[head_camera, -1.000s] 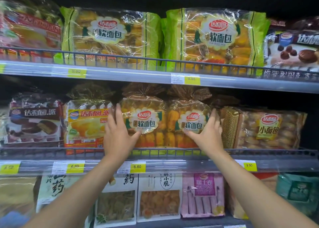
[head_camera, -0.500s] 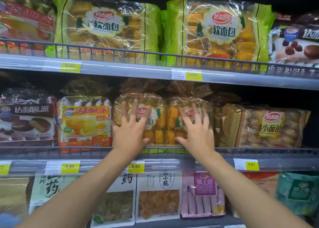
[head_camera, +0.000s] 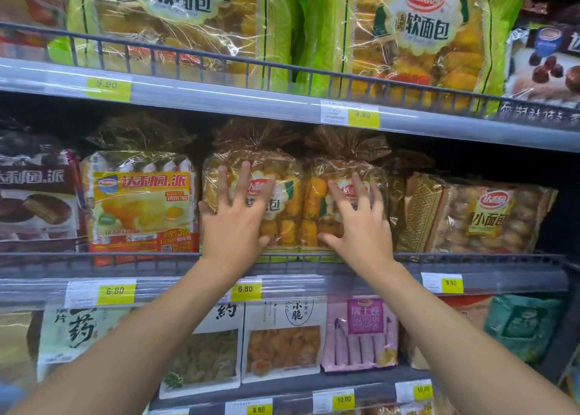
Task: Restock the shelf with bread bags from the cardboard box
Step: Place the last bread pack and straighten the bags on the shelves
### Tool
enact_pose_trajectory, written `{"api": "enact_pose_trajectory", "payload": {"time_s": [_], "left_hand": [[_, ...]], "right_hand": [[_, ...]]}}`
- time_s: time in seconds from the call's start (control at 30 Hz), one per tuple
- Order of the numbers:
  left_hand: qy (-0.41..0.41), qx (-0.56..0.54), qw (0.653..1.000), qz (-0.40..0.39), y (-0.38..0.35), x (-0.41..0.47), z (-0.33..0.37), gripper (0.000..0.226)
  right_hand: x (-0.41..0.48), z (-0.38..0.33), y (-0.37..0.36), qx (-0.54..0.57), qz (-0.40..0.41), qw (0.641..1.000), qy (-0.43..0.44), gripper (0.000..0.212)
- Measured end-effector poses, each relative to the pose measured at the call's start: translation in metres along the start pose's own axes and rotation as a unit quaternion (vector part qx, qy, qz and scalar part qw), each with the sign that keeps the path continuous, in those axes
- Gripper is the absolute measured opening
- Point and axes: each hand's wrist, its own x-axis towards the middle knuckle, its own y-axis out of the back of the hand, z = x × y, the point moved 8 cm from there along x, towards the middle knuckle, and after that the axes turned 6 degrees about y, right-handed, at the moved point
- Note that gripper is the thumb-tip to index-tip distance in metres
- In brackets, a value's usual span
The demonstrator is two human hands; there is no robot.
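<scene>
Two clear bread bags with gathered brown tops stand side by side on the middle shelf [head_camera: 470, 262]. My left hand [head_camera: 235, 216] presses flat, fingers spread, on the front of the left bread bag [head_camera: 282, 176]. My right hand [head_camera: 357, 223] presses the same way on the right bread bag [head_camera: 317, 201]. Both bags sit upright behind the shelf's low wire rail. No cardboard box is in view.
A yellow pie pack [head_camera: 141, 201] stands left of the bags, a small-bread pack [head_camera: 489, 216] to their right. Large green-edged bread bags [head_camera: 423, 37] fill the upper shelf. Snack packs [head_camera: 282, 345] line the lower shelf. Yellow price tags [head_camera: 246, 289] sit on the shelf edges.
Both hands moved from the bags' outer sides onto their fronts and now press with spread fingers. The view has come closer to the shelf.
</scene>
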Motion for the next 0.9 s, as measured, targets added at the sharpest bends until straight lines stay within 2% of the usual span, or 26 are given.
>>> {"api": "enact_pose_trajectory", "payload": {"time_s": [0.2,0.33,0.43,0.5,0.6,0.7,0.8,0.9], "left_hand": [[-0.004,-0.014,0.998,-0.061,0.013,-0.003,-0.003,0.106],[0.004,-0.008,0.987,-0.158,0.044,-0.003,-0.005,0.096],[0.014,-0.02,0.964,-0.263,0.073,-0.013,0.0,0.083],[0.024,-0.016,0.947,-0.319,0.099,-0.023,0.0,0.084],[0.035,0.005,0.931,-0.363,0.15,-0.035,0.003,0.084],[0.035,0.01,0.919,-0.392,0.207,-0.047,0.01,0.085],[0.023,0.006,0.924,-0.382,0.258,-0.055,0.022,0.092],[-0.001,0.004,0.918,-0.397,0.291,-0.07,0.038,0.095]], "right_hand": [[0.005,-0.001,0.01,0.001,-0.045,0.999,0.0,0.101],[0.01,0.0,0.032,-0.013,-0.158,0.987,-0.006,0.083],[0.008,0.002,0.057,0.015,-0.252,0.967,-0.014,0.067],[0.004,0.003,0.079,0.05,-0.316,0.947,-0.009,0.074],[-0.005,0.007,0.128,0.07,-0.384,0.921,0.011,0.082],[-0.012,0.016,0.187,0.076,-0.408,0.91,0.012,0.084],[-0.022,0.027,0.239,0.082,-0.404,0.911,0.008,0.082],[-0.042,0.042,0.276,0.071,-0.414,0.907,0.009,0.089]]}}
